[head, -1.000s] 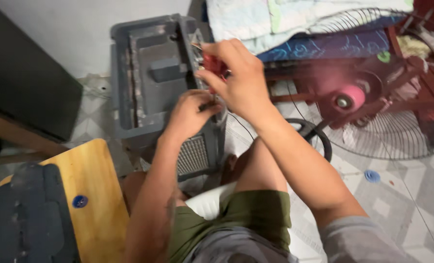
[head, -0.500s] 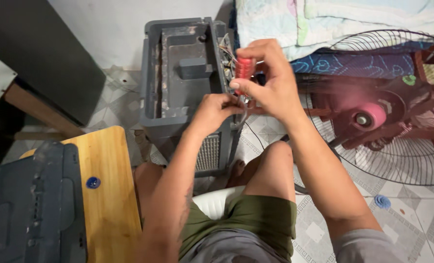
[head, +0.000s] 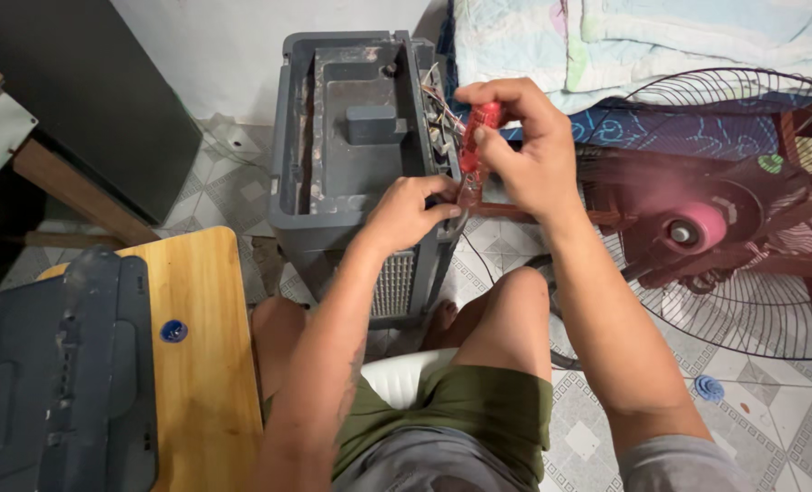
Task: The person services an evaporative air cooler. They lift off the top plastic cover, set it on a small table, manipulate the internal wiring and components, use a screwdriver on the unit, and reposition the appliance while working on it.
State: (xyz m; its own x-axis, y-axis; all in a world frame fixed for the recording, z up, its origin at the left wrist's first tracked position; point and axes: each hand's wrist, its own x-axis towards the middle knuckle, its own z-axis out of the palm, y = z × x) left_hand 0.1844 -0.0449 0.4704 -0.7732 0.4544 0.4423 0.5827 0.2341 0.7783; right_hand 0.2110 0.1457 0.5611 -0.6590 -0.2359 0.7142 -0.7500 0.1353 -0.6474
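A grey plastic appliance housing [head: 351, 137] stands open-topped on the tiled floor in front of me, with loose wires [head: 435, 100] at its right side. My right hand [head: 524, 146] grips the red handle of a screwdriver [head: 477, 146], held upright and pointing down at the housing's right edge. My left hand [head: 410, 214] pinches that front right corner, right by the screwdriver's tip.
A wooden stool [head: 201, 364] at the lower left carries a dark grey panel [head: 55, 383] and a small blue cap [head: 173, 331]. A spinning red fan with a wire guard [head: 725, 237] stands at the right. Folded bedding [head: 643, 41] lies behind. My bare knees are below.
The view has shifted, so the housing and my hands sit lower and more central. My hands keep their grip at the housing's right edge.
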